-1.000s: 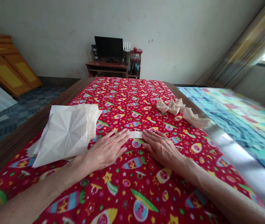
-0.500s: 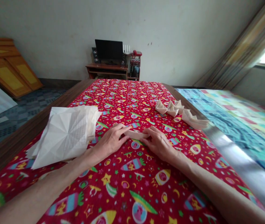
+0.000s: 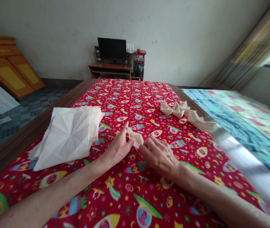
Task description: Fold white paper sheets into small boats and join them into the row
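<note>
A small folded piece of white paper [image 3: 136,138] is held between my two hands, just above the red patterned cloth [image 3: 135,104]. My left hand [image 3: 119,144] pinches its left end, with the index finger pointing up along the edge. Fingers curled, my right hand [image 3: 160,155] grips the right end and hides that part. To the left lies a stack of creased white paper sheets [image 3: 65,136], the top one marked with radiating fold lines. Toward the right edge stand several folded paper shapes [image 3: 178,110], pointed like little boats, with a nested group [image 3: 200,122] nearer me.
Brown wooden table edges [image 3: 61,103] show beside the cloth. A bed with a blue patterned cover [image 3: 232,123] adjoins on the right. Beyond the far end stands a desk [image 3: 109,68] with a monitor [image 3: 112,48]. An orange cabinet [image 3: 11,69] is at the left.
The paper, flat as a strip before, is now lifted, tilted and partly opened out. My right hand has come nearer and turned knuckles up; my left index finger has risen.
</note>
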{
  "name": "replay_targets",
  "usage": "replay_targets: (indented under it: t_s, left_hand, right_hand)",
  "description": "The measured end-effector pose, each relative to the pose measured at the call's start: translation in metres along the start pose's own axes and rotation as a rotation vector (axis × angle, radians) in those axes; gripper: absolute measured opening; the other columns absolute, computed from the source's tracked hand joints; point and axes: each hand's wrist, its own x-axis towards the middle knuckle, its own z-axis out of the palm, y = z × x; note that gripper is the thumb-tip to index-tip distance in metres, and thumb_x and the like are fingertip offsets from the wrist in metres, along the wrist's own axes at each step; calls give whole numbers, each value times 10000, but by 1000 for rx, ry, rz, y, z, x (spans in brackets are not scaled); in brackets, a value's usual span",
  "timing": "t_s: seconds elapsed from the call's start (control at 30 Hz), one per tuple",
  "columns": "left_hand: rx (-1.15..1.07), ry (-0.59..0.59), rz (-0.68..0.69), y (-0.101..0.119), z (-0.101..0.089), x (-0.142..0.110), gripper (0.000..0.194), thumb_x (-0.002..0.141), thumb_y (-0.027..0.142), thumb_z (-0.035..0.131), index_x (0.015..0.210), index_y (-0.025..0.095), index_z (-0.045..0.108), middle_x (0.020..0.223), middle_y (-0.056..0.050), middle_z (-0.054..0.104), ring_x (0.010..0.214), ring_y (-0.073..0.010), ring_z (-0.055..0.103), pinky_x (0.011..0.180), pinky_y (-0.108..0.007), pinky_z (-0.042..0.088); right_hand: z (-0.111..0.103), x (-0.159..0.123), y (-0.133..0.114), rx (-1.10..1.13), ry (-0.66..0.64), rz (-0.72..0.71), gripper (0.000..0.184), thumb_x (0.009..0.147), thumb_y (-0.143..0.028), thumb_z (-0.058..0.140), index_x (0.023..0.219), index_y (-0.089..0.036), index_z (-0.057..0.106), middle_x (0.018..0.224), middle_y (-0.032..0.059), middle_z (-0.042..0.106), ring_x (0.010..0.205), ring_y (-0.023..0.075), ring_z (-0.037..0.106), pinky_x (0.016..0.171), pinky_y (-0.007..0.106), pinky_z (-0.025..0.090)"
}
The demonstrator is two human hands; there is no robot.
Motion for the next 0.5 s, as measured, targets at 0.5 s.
replay_targets:
  t_s: [0.5]
  left_hand:
    - [-37, -91, 177, 2, 1, -1, 472, 792, 181, 487, 1258, 119, 532, 1059, -99, 679, 789, -176, 671, 770, -294, 548]
  right_hand:
    - [8, 12, 17, 726, -104, 628, 156, 797, -196, 549, 692, -180, 664, 557, -28, 596, 505, 91, 513, 490, 197, 332]
